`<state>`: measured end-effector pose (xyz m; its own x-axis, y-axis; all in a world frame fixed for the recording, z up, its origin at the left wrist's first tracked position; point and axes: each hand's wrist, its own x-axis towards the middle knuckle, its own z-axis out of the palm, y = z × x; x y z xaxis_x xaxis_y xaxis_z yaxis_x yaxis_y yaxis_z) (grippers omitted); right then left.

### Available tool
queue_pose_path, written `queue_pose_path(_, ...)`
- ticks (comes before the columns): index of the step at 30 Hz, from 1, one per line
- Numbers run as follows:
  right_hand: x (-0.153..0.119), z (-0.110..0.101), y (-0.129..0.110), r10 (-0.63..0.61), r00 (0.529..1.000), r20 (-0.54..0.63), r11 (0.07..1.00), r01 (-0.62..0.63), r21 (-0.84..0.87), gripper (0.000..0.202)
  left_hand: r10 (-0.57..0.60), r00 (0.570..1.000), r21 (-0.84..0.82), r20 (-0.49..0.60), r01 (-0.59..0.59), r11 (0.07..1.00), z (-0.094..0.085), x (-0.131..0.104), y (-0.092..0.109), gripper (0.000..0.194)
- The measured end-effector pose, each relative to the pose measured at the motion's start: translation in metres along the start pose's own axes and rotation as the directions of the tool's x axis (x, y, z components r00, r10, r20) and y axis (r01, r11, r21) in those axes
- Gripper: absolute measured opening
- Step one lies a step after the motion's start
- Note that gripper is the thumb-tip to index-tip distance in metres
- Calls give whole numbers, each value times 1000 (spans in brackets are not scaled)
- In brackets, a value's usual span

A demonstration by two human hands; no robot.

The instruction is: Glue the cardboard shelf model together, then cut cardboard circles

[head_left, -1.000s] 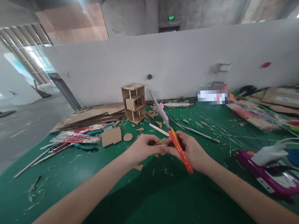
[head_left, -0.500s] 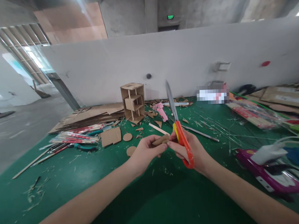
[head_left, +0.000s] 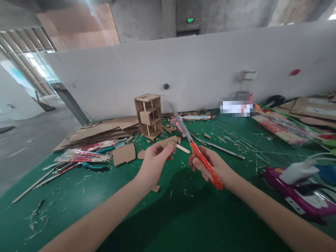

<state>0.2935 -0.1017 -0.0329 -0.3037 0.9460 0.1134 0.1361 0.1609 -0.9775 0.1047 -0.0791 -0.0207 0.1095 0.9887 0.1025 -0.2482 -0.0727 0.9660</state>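
Observation:
Between the thumb and fingers of my left hand (head_left: 155,164) is a small piece of cardboard (head_left: 170,141). My right hand (head_left: 212,163) is closed around the orange handles of a pair of scissors (head_left: 205,163), whose blades point up and to the left, blurred at the tip. The blades are apart from the cardboard piece. Below my left hand lies a cardboard scrap (head_left: 156,189). A cardboard disc (head_left: 141,154) shows partly behind that hand. Beyond the scissors, a pink glue gun (head_left: 180,126) is partly covered by the blades.
A cardboard shelf box (head_left: 149,115) stands near the white wall. To the left lie cardboard sheets (head_left: 102,130), wrapped sticks (head_left: 83,154) and teal-handled pliers (head_left: 93,166). At right are a purple power strip (head_left: 302,194) with cables and a metal rod (head_left: 226,150). Scraps litter the green table.
My hands have moved apart. My right hand has let go of the cardboard and turned the scissors leftward; my left hand has risen slightly with the cardboard. A scrap now lies below it.

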Motion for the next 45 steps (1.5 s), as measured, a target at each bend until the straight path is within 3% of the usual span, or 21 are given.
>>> queue_pose_path(4, -5, -17, 2, 36, 975, 221, 983, 5, -185, 40, 73, 996, -2, -56, -73, 997, -11, 13, 14, 22)
queue_pose_path(8, -8, -24, -6, 45, 953, 298, 957, 45, -286, 44, 108, 987, -52, -117, -115, 992, -18, 19, 19, 22)
queue_pose_path(13, -10, -21, -18, 22, 930, 368, 927, 119, -356, 46, 121, 988, -9, -95, -122, 992, -19, 22, 19, 23)
queue_pose_path(28, -12, -17, -22, 80, 934, 347, 894, 87, -440, 40, 132, 990, 150, -44, -124, 981, -20, 18, 28, 24)
queue_pose_path(37, -6, -5, -23, 126, 986, 113, 720, -13, -693, 35, 70, 997, 250, -31, -60, 966, -18, 14, 39, 27)
queue_pose_path(45, -4, -8, -12, 22, 996, 82, 613, 52, -788, 35, 45, 999, 222, -5, -43, 974, -14, 10, 43, 24)
